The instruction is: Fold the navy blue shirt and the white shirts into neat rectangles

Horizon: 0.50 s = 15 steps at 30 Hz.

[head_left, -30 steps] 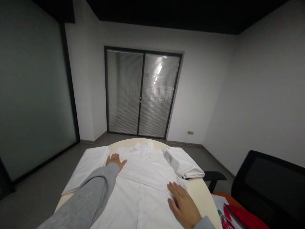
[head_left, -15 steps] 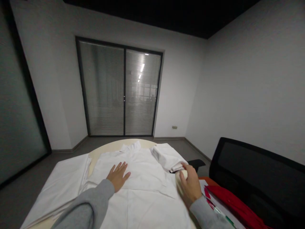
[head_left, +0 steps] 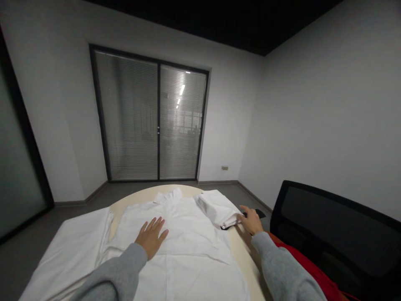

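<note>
White shirt (head_left: 188, 234) centred on round table (head_left: 134, 198), collar far, likely spread for access | left hand (head_left: 151, 237) flat on it, fingers splayed, gripping nothing, probably steadying | right hand (head_left: 251, 220) at far-right folded bundle (head_left: 217, 207), grasp unclear | folded stack (head_left: 72, 242) left, apparently out of the way

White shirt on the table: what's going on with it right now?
A person's left hand lies spread on the white shirt, which is laid out with its collar toward the far edge of the table. The right hand is at the corner of a folded white cloth; whether it has a grip is unclear.
</note>
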Available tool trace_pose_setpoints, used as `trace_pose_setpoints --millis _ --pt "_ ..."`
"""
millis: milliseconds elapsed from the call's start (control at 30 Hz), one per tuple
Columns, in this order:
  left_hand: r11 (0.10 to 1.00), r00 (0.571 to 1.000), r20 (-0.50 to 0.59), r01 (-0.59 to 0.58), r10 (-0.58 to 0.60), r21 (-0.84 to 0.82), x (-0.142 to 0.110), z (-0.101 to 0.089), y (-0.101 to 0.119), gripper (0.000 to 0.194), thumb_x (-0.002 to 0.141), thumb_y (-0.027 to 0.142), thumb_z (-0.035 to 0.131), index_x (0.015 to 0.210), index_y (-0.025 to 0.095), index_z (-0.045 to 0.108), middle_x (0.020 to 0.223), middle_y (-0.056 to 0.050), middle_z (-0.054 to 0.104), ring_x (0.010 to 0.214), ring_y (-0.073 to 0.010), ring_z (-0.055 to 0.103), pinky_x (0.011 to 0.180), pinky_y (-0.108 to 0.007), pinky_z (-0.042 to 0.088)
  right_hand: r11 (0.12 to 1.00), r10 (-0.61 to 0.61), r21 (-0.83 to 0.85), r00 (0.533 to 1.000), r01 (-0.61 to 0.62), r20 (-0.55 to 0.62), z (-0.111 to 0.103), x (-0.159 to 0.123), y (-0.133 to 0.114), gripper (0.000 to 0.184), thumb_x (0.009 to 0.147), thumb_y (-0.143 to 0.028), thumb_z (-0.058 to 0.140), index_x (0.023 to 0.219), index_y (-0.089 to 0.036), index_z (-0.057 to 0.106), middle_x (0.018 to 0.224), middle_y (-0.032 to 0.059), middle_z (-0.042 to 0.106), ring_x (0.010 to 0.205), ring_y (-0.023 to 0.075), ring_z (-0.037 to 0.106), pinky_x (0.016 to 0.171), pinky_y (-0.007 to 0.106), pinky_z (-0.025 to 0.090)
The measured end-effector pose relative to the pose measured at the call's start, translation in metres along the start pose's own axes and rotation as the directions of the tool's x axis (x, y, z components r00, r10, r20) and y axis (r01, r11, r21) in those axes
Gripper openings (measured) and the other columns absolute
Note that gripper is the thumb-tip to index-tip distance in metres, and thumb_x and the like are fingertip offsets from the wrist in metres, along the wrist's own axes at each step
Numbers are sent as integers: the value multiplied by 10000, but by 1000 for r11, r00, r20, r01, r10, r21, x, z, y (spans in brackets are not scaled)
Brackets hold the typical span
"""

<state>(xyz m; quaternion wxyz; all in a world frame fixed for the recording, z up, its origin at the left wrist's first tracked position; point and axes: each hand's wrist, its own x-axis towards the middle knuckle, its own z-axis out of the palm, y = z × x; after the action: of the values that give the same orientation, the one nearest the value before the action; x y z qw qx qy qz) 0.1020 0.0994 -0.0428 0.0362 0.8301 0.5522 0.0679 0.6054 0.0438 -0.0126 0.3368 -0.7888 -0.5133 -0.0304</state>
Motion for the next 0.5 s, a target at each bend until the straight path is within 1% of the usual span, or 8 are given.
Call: trace_pose_setpoints --millis 67,133,200,300,400,500 --pt "1000 1000 -8 -1 1 -11 1 1 -1 679 1046 591 226 1605 258 420 1692 -2 306 1591 -258 218 1294 -510 145 1000 13 -26 999 -12 43 0 6 -2 624 804 -401 643 1396 -205 655 1117 133 681 1094 288 649 986 413 474" --pt "1000 1000 -16 -1 1 -28 1 1 -2 666 1046 593 237 1595 274 438 1690 -1 314 1589 -259 226 1292 -508 147 999 29 -41 996 -26 82 -2 13 -4 629 808 -365 633 1417 -209 643 1127 149 690 1117 312 647 1000 442 467" --pt "999 1000 -29 0 -1 -44 1 2 -3 648 1046 591 255 1584 292 454 1688 1 324 1586 -260 235 1290 -505 151 998 45 -44 991 -40 123 -5 20 -7 602 804 -303 612 1398 -219 661 1132 155 715 1107 320 666 989 447 477" --pt "998 999 -46 -4 1 -64 1 1 -4 627 1050 579 261 1573 303 469 1680 2 346 1580 -258 252 1286 -508 159 998 67 -17 985 -65 161 -11 29 -14 520 800 -258 591 1300 -243 730 1139 153 752 1087 328 694 976 451 491" --pt "997 999 -52 -3 -1 -74 0 0 -4 630 1054 573 254 1572 286 470 1676 -5 356 1577 -257 261 1285 -521 160 996 78 39 987 -84 137 -19 36 -24 439 799 -271 591 1195 -249 780 1112 165 770 1101 353 699 984 481 488" --pt "996 998 -61 -2 -3 -87 0 -1 -4 618 1053 570 270 1557 287 488 1669 -12 376 1572 -260 273 1283 -528 164 988 64 136 995 -74 74 -27 44 -39 457 784 -271 572 1190 -220 775 1095 167 774 1134 355 685 996 485 491"
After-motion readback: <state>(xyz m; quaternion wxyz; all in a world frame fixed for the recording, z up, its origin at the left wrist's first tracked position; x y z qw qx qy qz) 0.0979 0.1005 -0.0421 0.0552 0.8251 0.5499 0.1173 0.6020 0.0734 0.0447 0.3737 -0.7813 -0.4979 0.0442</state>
